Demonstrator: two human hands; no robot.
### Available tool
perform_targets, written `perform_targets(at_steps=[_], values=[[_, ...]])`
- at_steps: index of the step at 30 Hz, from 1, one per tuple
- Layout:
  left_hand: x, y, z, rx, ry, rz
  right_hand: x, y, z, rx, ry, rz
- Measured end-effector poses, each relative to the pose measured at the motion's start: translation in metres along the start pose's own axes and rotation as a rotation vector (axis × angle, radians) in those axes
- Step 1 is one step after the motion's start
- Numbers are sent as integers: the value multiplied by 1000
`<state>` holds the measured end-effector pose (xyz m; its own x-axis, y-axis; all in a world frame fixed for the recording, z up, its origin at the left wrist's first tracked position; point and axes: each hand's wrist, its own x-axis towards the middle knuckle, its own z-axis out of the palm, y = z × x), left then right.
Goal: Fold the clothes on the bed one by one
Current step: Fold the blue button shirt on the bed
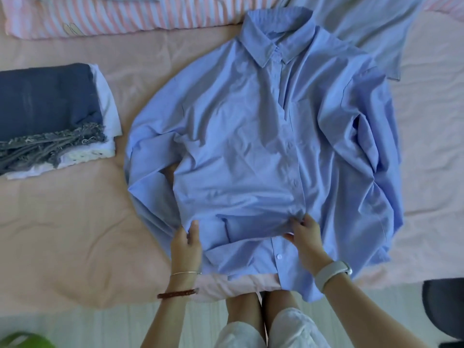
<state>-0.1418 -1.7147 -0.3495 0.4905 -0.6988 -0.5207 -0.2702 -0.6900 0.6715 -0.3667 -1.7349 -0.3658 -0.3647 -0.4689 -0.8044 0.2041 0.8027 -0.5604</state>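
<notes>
lying front-up in the middle of the bed (75,234), collar away from me, is the blue button shirt (251,136), its lower hem partly turned up. my left hand (187,243) pinches the hem's left corner, thumb on top; my right hand (305,238) pinches the fabric beside the button placket (292,177). both hands are clamped on the shirt, set apart across its front. left of the shirt sits a folded stack (50,116) topped by a dark blue fringed piece. a second pale blue garment (371,28) lies beyond the collar, and a striped pillow (113,18) lies at the far edge.
</notes>
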Motion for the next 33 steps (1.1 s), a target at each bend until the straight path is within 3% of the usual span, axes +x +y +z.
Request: perform_targets(at_steps=[4,8,12,15,17,21,23,26,30,33], values=[[-3,-15,-15,-48,-79,-116,-4,10,-24,-76,14,35],[-11,-36,-10,-67,-318,-290,-6,41,-23,-311,-60,237],[-25,-43,-15,-43,-166,-144,-16,56,-20,-338,-94,318],[-35,-48,-23,-74,0,20,-24,58,-33,-200,-104,174],[-40,-53,-24,-1,-21,34,-29,60,-47,-395,-95,46],[-40,-64,-23,210,-100,-118,-33,69,-66,-1069,-117,-48],[-35,-62,-27,175,-67,-124,-33,69,-63,-1098,-21,-61],[-13,-57,-35,122,109,-148,-39,52,-39,-1142,55,-379],[34,-46,-44,20,146,-259,-34,29,-1,-1265,-155,-796],[56,-39,-52,-62,88,-296,-23,17,28,-1350,-274,-912]])
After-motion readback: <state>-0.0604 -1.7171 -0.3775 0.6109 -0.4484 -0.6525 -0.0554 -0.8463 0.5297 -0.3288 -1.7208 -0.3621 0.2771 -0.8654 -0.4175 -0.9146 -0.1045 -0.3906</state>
